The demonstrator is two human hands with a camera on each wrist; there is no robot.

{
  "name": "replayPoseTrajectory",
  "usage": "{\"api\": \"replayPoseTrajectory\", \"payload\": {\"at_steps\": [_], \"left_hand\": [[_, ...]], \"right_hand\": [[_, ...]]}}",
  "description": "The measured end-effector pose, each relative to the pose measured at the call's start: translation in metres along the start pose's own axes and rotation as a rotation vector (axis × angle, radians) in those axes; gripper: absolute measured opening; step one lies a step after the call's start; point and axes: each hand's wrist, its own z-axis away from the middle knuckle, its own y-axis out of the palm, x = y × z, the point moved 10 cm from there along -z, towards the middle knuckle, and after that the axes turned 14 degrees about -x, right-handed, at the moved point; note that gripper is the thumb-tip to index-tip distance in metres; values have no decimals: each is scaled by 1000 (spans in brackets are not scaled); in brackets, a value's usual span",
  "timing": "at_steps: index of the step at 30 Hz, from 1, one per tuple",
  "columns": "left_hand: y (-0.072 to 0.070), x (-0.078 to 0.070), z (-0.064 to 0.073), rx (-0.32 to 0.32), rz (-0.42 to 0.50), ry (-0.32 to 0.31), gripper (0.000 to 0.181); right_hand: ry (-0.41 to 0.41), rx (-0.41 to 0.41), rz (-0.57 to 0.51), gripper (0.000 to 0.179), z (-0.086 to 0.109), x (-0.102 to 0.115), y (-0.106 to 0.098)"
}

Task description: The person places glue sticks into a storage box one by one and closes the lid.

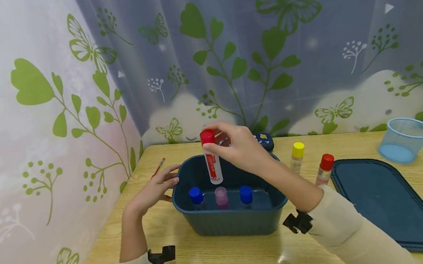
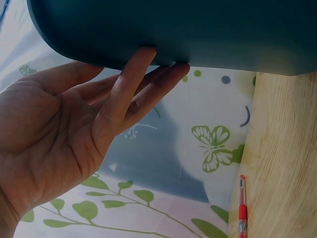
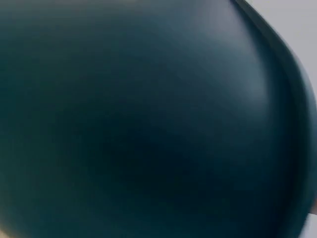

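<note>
Over the dark teal plastic storage bin (image 1: 238, 224), in the head view, the right hand (image 1: 241, 148) is pinching a red-capped glue bottle (image 1: 214, 167) near its cap, thumb and fingers closing around it. The bottle is hanging nearly upright at the bin's mouth, well apart from the gripping hand's wrist. Inside the bin, 2 blue-capped bottles (image 1: 196, 195) are standing with 1 pink-capped bottle (image 1: 221, 196) between them. The left hand (image 1: 159, 184) is resting its fingers on the bin's left end, near a red pen (image 1: 158, 168). Behind the bin, a dark pencil case (image 1: 265, 140) is partly showing; to the right, a yellow-capped bottle (image 1: 297, 154), another red-capped bottle (image 1: 325, 166), a flat lid (image 1: 383, 200) and a blue basket (image 1: 403, 142) are sitting on the wooden table (image 1: 245, 257).

Within the left wrist view, relaxed, slightly bent fingers are touching the bin's wall without clenching.

Across the right wrist view, the blurred bin is filling nearly everything; the right hand's state cannot be told there.
</note>
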Motion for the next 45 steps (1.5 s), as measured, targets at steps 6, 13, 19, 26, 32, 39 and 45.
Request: {"api": "replayPoseTrajectory", "payload": {"at_steps": [6, 13, 19, 26, 32, 39, 45], "left_hand": [[-1, -1, -1, -2, -4, -1, 52], [-2, -3, -2, -2, 2, 7, 52], [-2, -4, -3, -1, 2, 10, 51], [-4, -4, -1, 0, -4, 0, 52], [-5, -3, -1, -5, -8, -9, 52], [-1, -4, 0, -3, -7, -7, 52], [1, -2, 0, 0, -8, -7, 51]], "right_hand": [[6, 10, -3, 37, -2, -2, 12], [23, 27, -5, 37, -4, -8, 24], [60, 67, -9, 35, -3, -17, 35], [111, 136, 14, 36, -1, -26, 49], [113, 189, 41, 36, 3, -30, 60], [141, 207, 55, 35, 12, -46, 69], [180, 228, 52, 33, 19, -56, 76]]}}
